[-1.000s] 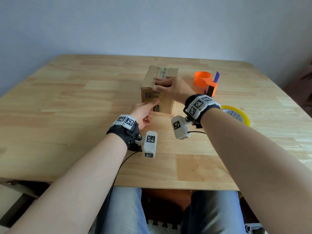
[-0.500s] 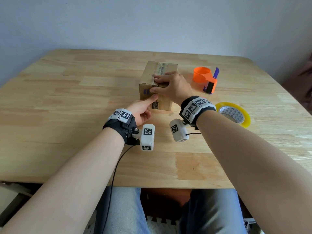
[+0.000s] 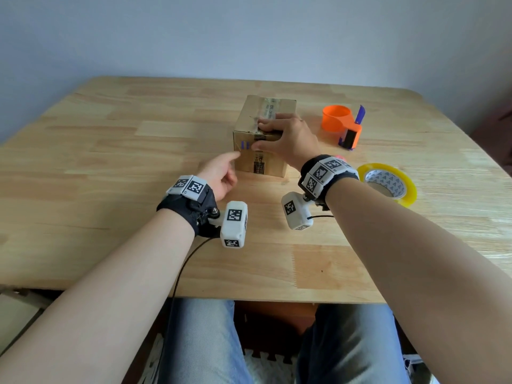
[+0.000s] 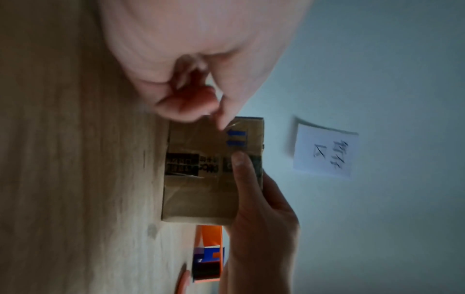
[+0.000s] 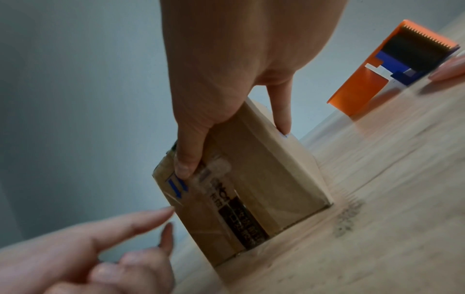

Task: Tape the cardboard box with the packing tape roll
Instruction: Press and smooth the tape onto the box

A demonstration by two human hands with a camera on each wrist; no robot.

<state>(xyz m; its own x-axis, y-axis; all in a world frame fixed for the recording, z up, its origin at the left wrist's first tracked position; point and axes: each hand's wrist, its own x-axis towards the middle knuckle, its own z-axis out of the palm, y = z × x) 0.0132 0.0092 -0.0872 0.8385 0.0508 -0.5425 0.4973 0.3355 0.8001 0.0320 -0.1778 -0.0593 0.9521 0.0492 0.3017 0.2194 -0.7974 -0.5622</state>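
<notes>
A small cardboard box (image 3: 250, 117) stands mid-table, with clear tape along its top seam and down its near face. My right hand (image 3: 260, 134) lies over the box's near top edge and grips it. Its thumb (image 5: 185, 163) presses the tape end on the near face, and one finger (image 5: 281, 113) reaches down the right side. My left hand (image 3: 230, 164) points its straight index finger (image 5: 153, 215) at the box's near left edge and holds nothing. The yellow packing tape roll (image 3: 388, 184) lies flat on the table, right of my right wrist.
An orange tape dispenser (image 3: 343, 126) with a blue blade guard stands right of the box. The wooden table (image 3: 110, 151) stretches bare to the left, and its near edge runs just above my knees. A paper note (image 4: 324, 147) hangs on the wall.
My right hand slid from the box top to its near edge, and the thumb came down onto the near face. My left index finger moved from the middle of that face to its left edge.
</notes>
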